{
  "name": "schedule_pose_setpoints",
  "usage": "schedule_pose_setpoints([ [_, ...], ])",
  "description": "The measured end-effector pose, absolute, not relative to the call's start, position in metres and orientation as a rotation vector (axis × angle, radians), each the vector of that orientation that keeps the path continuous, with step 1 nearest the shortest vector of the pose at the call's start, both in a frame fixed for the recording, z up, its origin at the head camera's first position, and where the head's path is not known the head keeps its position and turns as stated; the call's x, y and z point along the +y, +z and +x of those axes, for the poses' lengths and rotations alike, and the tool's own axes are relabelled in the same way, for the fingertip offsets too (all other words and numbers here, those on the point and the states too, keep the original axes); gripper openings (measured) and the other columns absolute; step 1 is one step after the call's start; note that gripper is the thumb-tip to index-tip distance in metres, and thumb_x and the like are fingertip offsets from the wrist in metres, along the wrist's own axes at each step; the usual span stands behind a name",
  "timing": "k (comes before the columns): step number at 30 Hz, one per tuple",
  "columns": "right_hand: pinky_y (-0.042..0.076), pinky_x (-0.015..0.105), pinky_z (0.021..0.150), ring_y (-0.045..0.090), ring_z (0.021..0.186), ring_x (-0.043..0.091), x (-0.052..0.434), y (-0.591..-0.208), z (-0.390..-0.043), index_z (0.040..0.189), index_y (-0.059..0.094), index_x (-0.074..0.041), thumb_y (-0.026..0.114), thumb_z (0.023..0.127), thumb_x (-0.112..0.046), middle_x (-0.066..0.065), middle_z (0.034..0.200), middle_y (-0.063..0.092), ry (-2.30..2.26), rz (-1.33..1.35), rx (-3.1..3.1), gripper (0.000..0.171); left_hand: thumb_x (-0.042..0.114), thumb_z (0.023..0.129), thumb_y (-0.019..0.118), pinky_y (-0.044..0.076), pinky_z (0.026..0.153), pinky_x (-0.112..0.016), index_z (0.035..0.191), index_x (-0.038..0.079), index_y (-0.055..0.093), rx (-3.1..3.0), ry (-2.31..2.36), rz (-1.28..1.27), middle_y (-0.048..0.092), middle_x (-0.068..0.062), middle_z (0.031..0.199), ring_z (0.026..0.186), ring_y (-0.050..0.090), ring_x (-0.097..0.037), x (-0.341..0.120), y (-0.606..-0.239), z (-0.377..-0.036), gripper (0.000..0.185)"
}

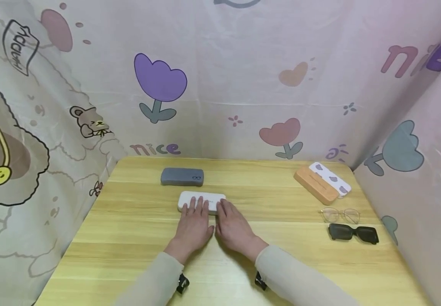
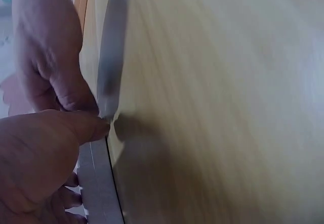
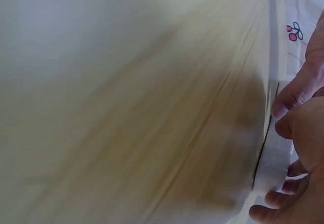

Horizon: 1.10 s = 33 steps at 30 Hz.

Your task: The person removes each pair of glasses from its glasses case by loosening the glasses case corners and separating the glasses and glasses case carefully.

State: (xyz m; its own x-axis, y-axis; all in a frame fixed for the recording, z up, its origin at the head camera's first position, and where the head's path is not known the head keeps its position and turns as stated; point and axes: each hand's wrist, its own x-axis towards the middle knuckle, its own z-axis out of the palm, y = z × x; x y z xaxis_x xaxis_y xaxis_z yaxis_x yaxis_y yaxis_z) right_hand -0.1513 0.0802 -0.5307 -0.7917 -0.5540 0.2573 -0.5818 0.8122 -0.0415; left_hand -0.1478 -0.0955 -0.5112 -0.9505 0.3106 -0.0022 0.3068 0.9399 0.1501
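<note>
Both hands lay side by side on a white glasses case (image 1: 201, 201) on the wooden table (image 1: 128, 238); the left hand (image 1: 192, 227) rested straight fingers on its lid, and the right hand (image 1: 235, 228) touched its right end, fingers relaxed. A grey glasses case (image 1: 182, 177) sat just beyond them

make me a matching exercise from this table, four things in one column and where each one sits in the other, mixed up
Things:
1. white case
2. grey case
3. orange case
4. black sunglasses

Places:
A. far right, beside a patterned white case
B. right side, nearest the person
C. under both hands' fingers
D. just behind the white case

Pairs: 1-C, 2-D, 3-A, 4-B
</note>
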Motion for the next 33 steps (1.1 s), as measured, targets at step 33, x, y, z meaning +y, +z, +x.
schedule_pose_setpoints([
  [33,0.031,0.041,0.127,0.030,0.159,0.032,0.017,-0.518,-0.194,0.164,0.026,0.002,0.056,0.105,-0.027,0.020,0.173,0.025,0.111,1.045,-2.997,0.072,0.013,0.101,0.056,0.017,0.127,-0.064,0.163,-0.005,0.027,3.032,0.295,0.351,0.021,-0.031,0.170,0.159,0.015,-0.050,-0.168,-0.508,-0.169,0.071],
])
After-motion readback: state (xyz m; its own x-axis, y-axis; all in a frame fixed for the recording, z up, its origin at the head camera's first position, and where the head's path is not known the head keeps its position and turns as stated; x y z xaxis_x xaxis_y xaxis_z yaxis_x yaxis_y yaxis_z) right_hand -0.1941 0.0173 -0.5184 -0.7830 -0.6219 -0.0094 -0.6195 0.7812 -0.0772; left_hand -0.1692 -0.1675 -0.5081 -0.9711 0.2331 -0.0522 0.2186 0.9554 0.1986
